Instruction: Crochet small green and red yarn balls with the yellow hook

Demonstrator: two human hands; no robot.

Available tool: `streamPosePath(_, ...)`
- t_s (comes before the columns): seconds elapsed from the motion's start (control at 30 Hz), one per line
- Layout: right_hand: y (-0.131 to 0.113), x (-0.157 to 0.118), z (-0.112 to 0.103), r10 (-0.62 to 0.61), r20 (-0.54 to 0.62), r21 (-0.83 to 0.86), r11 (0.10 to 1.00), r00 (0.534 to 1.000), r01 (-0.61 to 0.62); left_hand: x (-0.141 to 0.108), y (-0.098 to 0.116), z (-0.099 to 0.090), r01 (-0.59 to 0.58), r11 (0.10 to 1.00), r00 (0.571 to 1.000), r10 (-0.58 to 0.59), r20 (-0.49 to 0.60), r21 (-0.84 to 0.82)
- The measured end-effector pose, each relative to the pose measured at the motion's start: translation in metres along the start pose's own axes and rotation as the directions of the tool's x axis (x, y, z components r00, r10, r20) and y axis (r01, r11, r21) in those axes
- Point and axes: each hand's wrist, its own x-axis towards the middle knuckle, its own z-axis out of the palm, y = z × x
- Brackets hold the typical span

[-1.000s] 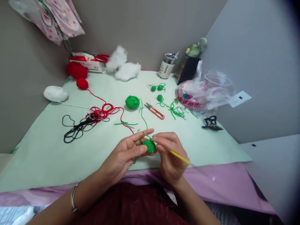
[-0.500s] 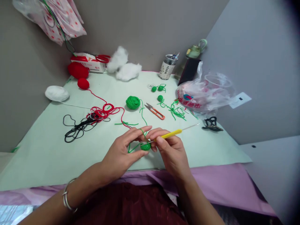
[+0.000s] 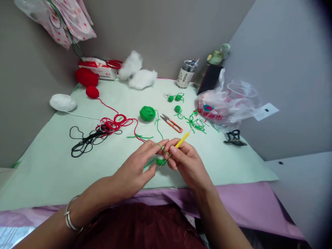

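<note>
My right hand [image 3: 188, 159] is closed around the yellow handle of a crochet hook [image 3: 183, 140]. The hook's thin metal end points down to the left, across a small green crocheted piece [image 3: 160, 162] with white showing at its top. My left hand [image 3: 138, 166] has green yarn [image 3: 163, 148] running over its index finger, whose tip meets the right fingers. The left thumb stands apart from the crocheted piece, and the other left fingers are partly hidden. Right fingertips are against the piece. Beyond the hands, a green yarn ball [image 3: 147, 113] lies on the table.
Orange-handled thread snips [image 3: 171, 123] and small green crocheted balls [image 3: 177, 109] lie ahead, near yarn scraps [image 3: 195, 125]. Tangled red yarn [image 3: 111, 126] and black cord [image 3: 88, 143] lie left. A plastic bag [image 3: 223, 105] and black hair clip [image 3: 234, 138] are right. White stuffing [image 3: 142, 79] sits behind.
The crochet hook has swung steeper, its tip now lower and its far end higher. My left thumb has drawn back from the crocheted piece, and white now shows on it.
</note>
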Motion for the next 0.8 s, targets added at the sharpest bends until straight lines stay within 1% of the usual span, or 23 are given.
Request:
streamPosePath(0.07,0.001,0.001,-0.001,0.01,0.005,-0.024,1.0,1.0,-0.01,0.001,0.001,-0.005,0.025,1.0,0.999,-0.024,0.041,-0.005)
streamPosePath(0.1,0.002,0.002,-0.002,0.018,0.008,-0.034,0.999,1.0,-0.018,0.002,0.001,-0.009,0.039,0.999,0.998,-0.04,0.043,0.014)
streamPosePath(0.2,0.003,0.003,-0.004,0.043,0.019,-0.067,0.997,0.999,-0.042,0.006,0.001,-0.022,0.096,0.99,0.995,-0.095,-0.009,0.107)
streamPosePath(0.23,0.002,0.004,-0.005,0.043,0.022,-0.075,0.996,0.999,-0.041,0.008,0.001,-0.026,0.127,0.986,0.992,-0.127,-0.005,0.108)
streamPosePath(0.27,0.002,0.004,-0.005,0.037,0.023,-0.083,0.996,0.999,-0.035,0.009,0.001,-0.03,0.167,0.983,0.985,-0.169,0.027,0.075)
streamPosePath(0.3,0.002,0.004,-0.006,0.029,0.024,-0.094,0.995,0.999,-0.026,0.011,0.002,-0.033,0.219,0.976,0.971,-0.22,0.089,0.015)
streamPosePath(0.37,0.001,0.005,-0.006,0.008,0.03,-0.117,0.993,1.0,-0.005,0.013,0.003,-0.036,0.349,0.923,0.918,-0.303,0.255,-0.16)
streamPosePath(0.43,0.0,0.004,-0.005,0.001,0.042,-0.14,0.99,0.999,0.005,0.015,0.003,-0.034,0.456,0.823,0.866,-0.322,0.383,-0.339)
streamPosePath(0.5,-0.001,0.004,-0.003,0.007,0.053,-0.161,0.987,0.999,0.002,0.017,0.001,-0.029,0.504,0.716,0.848,-0.306,0.432,-0.483)
streamPosePath(0.57,-0.002,0.004,-0.002,0.021,0.063,-0.178,0.984,0.998,-0.009,0.019,-0.003,-0.023,0.513,0.636,0.854,-0.306,0.422,-0.576)
streamPosePath(0.63,-0.003,0.004,0.0,0.043,0.073,-0.184,0.983,0.996,-0.029,0.02,-0.006,-0.018,0.504,0.591,0.863,-0.321,0.39,-0.63)
streamPosePath(0.7,-0.002,0.005,0.002,0.071,0.07,-0.182,0.982,0.995,-0.057,0.021,-0.008,-0.013,0.486,0.58,0.874,-0.333,0.354,-0.654)
streamPosePath(0.8,0.003,0.007,0.006,0.089,0.035,-0.147,0.986,0.995,-0.083,0.022,-0.009,-0.005,0.467,0.621,0.882,-0.376,0.284,-0.63)
